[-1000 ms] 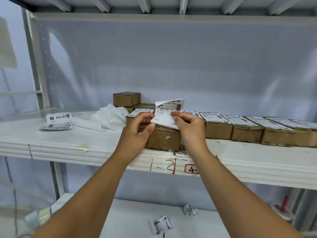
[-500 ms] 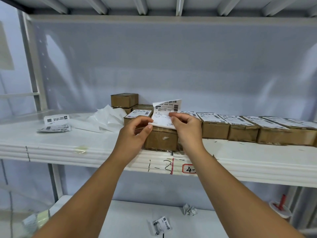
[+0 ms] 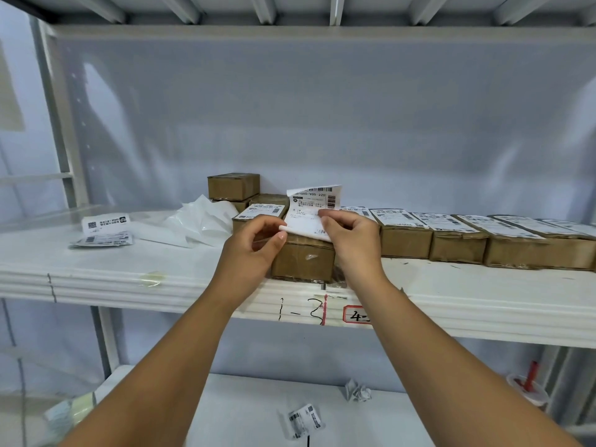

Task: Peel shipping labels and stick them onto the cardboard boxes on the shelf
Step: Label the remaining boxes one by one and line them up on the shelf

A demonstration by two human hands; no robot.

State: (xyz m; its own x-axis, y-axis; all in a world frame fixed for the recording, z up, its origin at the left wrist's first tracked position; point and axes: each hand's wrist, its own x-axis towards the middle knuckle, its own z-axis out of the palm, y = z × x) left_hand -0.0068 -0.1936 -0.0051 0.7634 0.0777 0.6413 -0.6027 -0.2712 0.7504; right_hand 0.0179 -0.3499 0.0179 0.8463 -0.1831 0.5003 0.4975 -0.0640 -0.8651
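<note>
Mid-peel at frame centre: shipping label (image 3: pixel 311 208) pinched near its lower edge in the right hand (image 3: pixel 351 240), fingers curled on it, top edge curling up free. Backing strip (image 3: pixel 283 228) nipped between thumb and forefinger of the left hand (image 3: pixel 253 245). Both held right over the unlabelled box (image 3: pixel 303 261) at the front of the shelf (image 3: pixel 161 272); touching it or not, cannot tell.

Draw the backing down and away slowly, at a low angle. Keep hold by one margin only, adhesive clear of skin and of itself. Square the label to the box top before contact; lay one edge first, then smooth outward against creases.

Counted:
- one label in hand;
- one bare box beneath;
- three bare boxes (image 3: pixel 233 187) behind, left of centre, one stacked on another;
- one labelled box (image 3: pixel 261 211) behind the left hand;
- at least five in the labelled row (image 3: pixel 458 245) running to the right edge, total unclear;
- loose labels (image 3: pixel 104 232) in two small lots at left;
- one backing heap (image 3: pixel 196 221) beside them;
- two scraps (image 3: pixel 358 391) on the lower shelf (image 3: pixel 258 398).
</note>
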